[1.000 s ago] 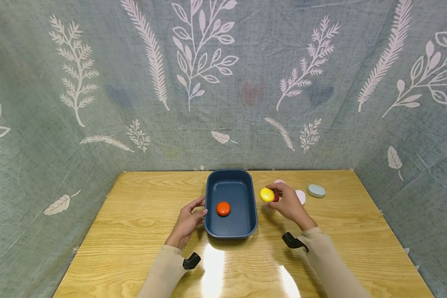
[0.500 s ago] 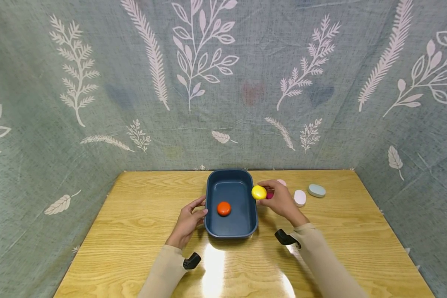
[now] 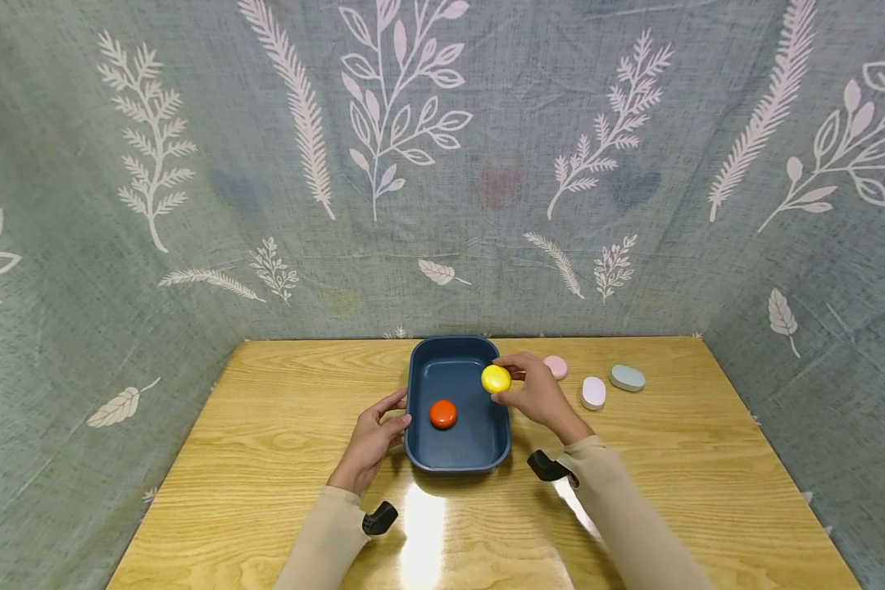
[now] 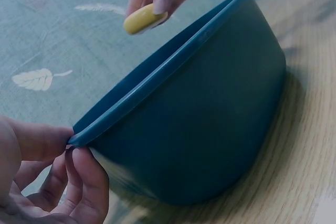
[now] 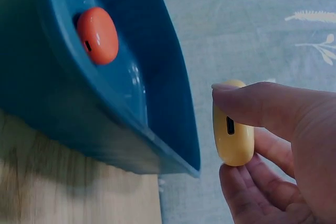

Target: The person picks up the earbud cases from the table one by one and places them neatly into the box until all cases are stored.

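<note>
A dark blue plastic bin (image 3: pixel 453 469) stands on the table; a glossy orange-red rounded case (image 3: pixel 443 414) lies inside. My left hand (image 3: pixel 374 434) pinches the bin's left rim between thumb and fingers, plain in the left wrist view. Over the bin's right rim, my right hand (image 3: pixel 534 393) holds a glossy yellow rounded case (image 3: pixel 496 379) by its edges, thumb on one side and fingers on the other. In the right wrist view, the yellow case (image 5: pixel 234 135) shows a small dark slot in its side, and the orange-red case (image 5: pixel 100 36) has a similar one.
Right of the bin lie a pink rounded piece (image 3: pixel 556 366), a pale lilac one (image 3: pixel 593 393) and a grey-green oval one (image 3: pixel 627 378). The wooden table (image 3: pixel 280 434) meets a patterned grey-green cloth (image 3: pixel 369 279) behind and at the sides.
My right hand has moved left with the yellow case, from beside the bin to over its right rim. A dark red thing seen by that hand earlier is hidden now. The left hand stays put.
</note>
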Demonstrator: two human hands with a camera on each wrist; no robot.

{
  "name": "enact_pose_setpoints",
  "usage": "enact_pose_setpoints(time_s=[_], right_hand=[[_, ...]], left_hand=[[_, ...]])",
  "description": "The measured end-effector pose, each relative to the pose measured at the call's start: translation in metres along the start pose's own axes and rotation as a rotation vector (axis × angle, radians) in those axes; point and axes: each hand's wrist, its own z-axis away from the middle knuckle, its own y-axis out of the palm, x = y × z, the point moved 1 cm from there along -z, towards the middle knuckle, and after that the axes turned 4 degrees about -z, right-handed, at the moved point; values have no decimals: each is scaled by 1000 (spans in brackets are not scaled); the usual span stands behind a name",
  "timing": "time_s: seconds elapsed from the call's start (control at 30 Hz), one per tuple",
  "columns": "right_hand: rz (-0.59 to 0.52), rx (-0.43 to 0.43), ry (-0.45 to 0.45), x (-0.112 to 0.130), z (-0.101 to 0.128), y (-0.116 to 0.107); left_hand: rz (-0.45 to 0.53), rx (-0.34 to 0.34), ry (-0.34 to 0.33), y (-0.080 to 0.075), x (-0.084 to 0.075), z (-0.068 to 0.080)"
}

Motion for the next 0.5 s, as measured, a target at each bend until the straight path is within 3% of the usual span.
enact_pose_setpoints(time_s=[0.5], right_hand=[[36,30,52,6,-15,23]], left_hand=[[3,-3,-7,0,0,-1]])
